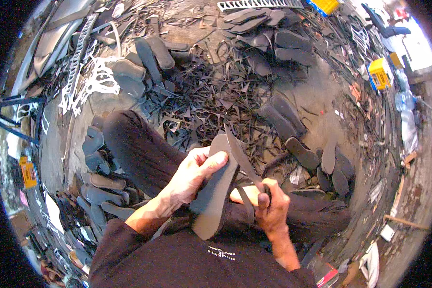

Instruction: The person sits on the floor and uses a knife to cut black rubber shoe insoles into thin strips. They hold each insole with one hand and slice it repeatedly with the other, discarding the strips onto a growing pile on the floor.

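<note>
My left hand (191, 174) grips a grey shoe sole (210, 204), its thumb pressed on the upper face near the far end. The sole stands tilted above my lap. My right hand (272, 207) is closed round the handle of a knife (241, 156). Its long, dark blade points away from me and lies along the right edge of the sole's far end. A thin dark strip (247, 205) hangs beside the sole, close to my right hand; whether it is still joined to the sole I cannot tell.
Dark offcuts (216, 96) are heaped on the floor beyond my crossed legs. Piles of soles (293, 41) lie at the far side, with more soles (331, 163) at the right and left. White cut-out webbing (98, 77) lies far left. A yellow box (379, 74) stands at the right.
</note>
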### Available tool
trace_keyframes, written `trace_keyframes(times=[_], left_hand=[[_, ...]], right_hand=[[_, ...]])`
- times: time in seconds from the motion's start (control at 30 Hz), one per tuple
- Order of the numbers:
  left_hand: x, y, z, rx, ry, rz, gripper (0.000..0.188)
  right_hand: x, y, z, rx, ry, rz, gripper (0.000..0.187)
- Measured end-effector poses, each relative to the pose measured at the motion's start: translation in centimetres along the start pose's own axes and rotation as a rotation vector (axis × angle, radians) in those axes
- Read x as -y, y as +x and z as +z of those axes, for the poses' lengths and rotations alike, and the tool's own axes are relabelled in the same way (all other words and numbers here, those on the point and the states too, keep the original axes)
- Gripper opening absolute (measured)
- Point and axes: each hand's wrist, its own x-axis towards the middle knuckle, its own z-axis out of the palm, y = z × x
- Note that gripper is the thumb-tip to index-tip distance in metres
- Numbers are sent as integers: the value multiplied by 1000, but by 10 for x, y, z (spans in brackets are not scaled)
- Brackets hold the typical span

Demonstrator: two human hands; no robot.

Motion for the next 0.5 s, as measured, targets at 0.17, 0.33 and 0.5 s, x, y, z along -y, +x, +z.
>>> trace_keyframes(times=[0.17,0.33,0.5], left_hand=[[-10,-2,12,155,134,-61,33],[-13,-2,29,38,396,147,25],[-53,21,-21,-911,-207,852,15]], right_hand=[[46,64,-68,468,157,180,63],[35,109,-69,701,158,200,58],[13,100,-38,292,910,409,57]])
